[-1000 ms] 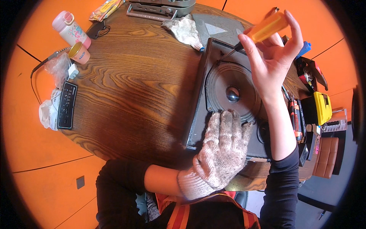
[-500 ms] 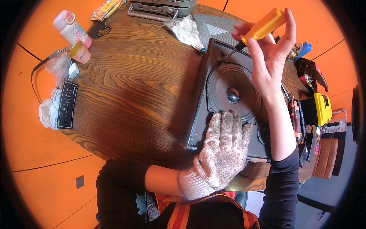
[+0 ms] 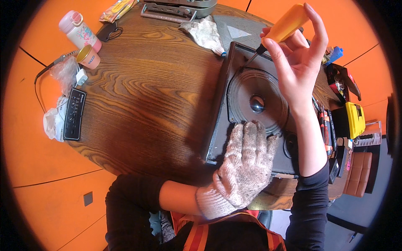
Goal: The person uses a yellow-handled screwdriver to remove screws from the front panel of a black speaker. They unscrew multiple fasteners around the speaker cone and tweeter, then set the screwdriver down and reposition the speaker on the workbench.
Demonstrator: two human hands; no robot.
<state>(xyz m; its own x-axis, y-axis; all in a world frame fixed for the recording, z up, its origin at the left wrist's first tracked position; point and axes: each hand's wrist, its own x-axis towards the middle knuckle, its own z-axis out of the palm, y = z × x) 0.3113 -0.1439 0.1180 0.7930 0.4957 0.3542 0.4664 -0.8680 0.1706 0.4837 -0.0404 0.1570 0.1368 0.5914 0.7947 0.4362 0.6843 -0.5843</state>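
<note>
A dark speaker box [image 3: 221, 115] lies face up at the table's right side, its round speaker cone [image 3: 244, 97] with a shiny centre dome facing me. In a white, soiled knitted glove, my left hand [image 3: 245, 167] rests flat on the near part of the box, fingers stretched over the cone's near rim. My bare right hand [image 3: 298, 73] grips a screwdriver [image 3: 287, 24] by its yellow-orange handle. The shaft slants down to the left, its tip by the cone's far left edge. Whether the tip sits in a screw is too small to tell.
A second white glove [image 3: 205, 34] lies beyond the box. Red-handled tools [image 3: 324, 125] and a yellow case [image 3: 355, 120] stand at the right. On the left are a paper cup [image 3: 88, 57], a pink-and-white bottle [image 3: 80, 31] and a black control panel [image 3: 75, 115].
The screwdriver handle has tipped slightly up and to the left, and my right fingers have shifted on it. My left hand and the speaker box stay put.
</note>
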